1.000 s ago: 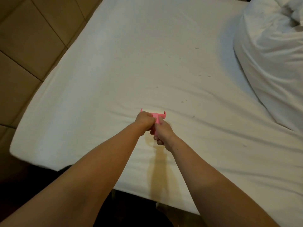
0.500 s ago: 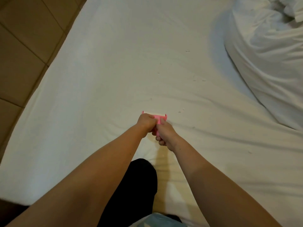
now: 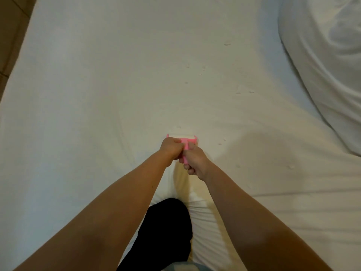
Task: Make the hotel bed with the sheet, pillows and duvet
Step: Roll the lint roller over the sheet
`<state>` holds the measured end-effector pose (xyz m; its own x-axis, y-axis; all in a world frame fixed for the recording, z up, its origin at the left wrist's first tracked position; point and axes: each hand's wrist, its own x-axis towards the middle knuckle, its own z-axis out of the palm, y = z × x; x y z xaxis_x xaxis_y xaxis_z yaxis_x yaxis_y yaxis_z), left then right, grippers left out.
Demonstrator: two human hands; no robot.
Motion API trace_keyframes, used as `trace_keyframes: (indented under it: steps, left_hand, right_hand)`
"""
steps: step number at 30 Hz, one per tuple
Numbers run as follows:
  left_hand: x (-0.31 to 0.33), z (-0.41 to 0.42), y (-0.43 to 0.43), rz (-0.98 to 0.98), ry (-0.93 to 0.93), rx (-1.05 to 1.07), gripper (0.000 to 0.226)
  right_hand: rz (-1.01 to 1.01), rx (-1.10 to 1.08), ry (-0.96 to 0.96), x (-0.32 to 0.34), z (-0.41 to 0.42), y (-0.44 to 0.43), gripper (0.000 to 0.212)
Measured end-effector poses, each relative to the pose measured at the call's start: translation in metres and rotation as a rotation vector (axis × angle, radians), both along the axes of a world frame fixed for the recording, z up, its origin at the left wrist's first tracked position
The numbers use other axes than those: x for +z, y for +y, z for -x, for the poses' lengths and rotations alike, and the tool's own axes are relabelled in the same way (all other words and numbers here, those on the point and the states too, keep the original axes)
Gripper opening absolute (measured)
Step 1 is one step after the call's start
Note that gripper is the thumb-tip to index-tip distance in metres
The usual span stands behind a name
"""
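Item: sheet (image 3: 97, 94) — white, spread flat over the mattress, with faint creases seen towards the near edge.

Item: duvet (image 3: 322, 65) — white, bunched in a heap at the far right, resting on the sheet.

Item: pink lint roller (image 3: 182, 138), its pale drum laid against the sheet near the middle of the bed. The handle is gripped by both hands, set close together and touching. The left hand (image 3: 171, 148) is curled round the upper part just behind the drum; the right hand (image 3: 195, 161) is clenched on the handle below it.

Item: small pale specks (image 3: 227, 44), scattered on the sheet beyond and to the right of the roller.

Item: leg in black cloth (image 3: 166, 231), placed on the sheet between the forearms.

Item: brown floor tiles (image 3: 9, 36), seen past the bed's left edge.
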<state>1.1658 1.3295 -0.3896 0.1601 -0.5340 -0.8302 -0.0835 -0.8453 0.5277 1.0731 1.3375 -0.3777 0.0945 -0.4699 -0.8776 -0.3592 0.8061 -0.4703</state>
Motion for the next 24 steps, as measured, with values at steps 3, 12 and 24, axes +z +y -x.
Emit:
trace_keyframes:
  steps: [3, 12, 24]
  left_hand:
    - [-0.005, -0.007, -0.019, 0.027, 0.004, 0.021, 0.022]
    - [-0.018, -0.025, -0.086, 0.066, 0.014, 0.042, 0.040]
    - [-0.026, -0.047, -0.199, 0.146, 0.019, 0.046, 0.024]
  right_hand:
    - [0.031, -0.026, 0.020, -0.008, -0.010, -0.014, 0.030]
    - [0.164, -0.088, 0.038, -0.019, -0.035, -0.073, 0.031]
    - [0.258, -0.132, 0.028, -0.038, -0.059, -0.183, 0.034]
